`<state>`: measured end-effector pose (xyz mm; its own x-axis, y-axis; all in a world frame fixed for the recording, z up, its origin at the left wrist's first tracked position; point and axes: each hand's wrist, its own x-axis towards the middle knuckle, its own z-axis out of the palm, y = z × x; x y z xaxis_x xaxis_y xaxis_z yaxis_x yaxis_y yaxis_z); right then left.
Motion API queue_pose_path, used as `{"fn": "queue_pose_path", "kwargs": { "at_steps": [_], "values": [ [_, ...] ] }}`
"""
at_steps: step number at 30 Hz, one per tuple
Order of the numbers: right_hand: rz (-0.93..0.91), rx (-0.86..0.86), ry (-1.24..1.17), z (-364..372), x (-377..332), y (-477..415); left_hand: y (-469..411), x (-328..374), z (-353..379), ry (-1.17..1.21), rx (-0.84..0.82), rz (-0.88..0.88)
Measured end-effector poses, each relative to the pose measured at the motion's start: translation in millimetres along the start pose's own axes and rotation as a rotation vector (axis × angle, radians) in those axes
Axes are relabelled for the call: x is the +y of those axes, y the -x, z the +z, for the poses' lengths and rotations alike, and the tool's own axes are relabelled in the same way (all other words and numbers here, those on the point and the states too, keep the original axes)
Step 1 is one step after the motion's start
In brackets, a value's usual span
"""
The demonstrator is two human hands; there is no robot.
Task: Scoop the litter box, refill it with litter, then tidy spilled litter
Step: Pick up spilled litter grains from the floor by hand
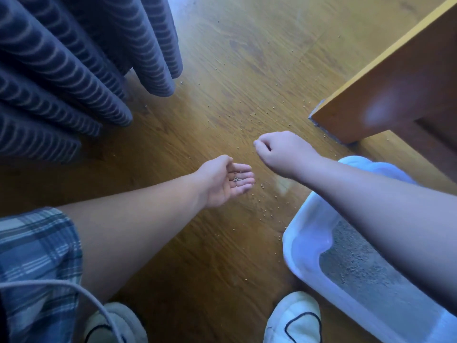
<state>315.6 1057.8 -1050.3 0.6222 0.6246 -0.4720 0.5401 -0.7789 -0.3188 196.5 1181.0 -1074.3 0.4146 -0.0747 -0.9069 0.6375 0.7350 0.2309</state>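
While spread L hand [222, 180] cups litter grains [238, 179], R hand [279, 149] hovers pinched beside it.

Dim, soft-focus view; daylight glare top centre.

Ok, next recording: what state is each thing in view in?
left hand: palm up, open, holding a few litter grains.
right hand: fingers curled in a pinch over the floor; no grain visible in it.
litter box: on the floor, holds grey litter.
spilled litter: scattered over the floor, not yet cleared.
curtain: hanging in folds to the floor.
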Motion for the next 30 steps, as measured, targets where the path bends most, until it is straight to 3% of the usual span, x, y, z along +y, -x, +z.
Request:
{"fn": "queue_pose_path", "kwargs": {
  "at_steps": [4,10,21,30],
  "values": [
    [0.337,0.066,0.032,-11.7,67.7,-40.0,-4.1,9.5,2.9,0.031,0.036,0.027],
    [0.519,-0.001,0.111,-1.1,84.6,-67.5,-7.1,21.0,2.4,0.064,0.039,0.066],
    [0.316,0.025,0.359,1.0,80.7,-80.8,-8.2,26.1,-8.7,0.081,0.064,0.067],
    [0.304,-0.024,0.193,-16.1,57.7,-120.8,-3.6,25.8,-20.2,0.093,0.068,0.073]
  ]
}}
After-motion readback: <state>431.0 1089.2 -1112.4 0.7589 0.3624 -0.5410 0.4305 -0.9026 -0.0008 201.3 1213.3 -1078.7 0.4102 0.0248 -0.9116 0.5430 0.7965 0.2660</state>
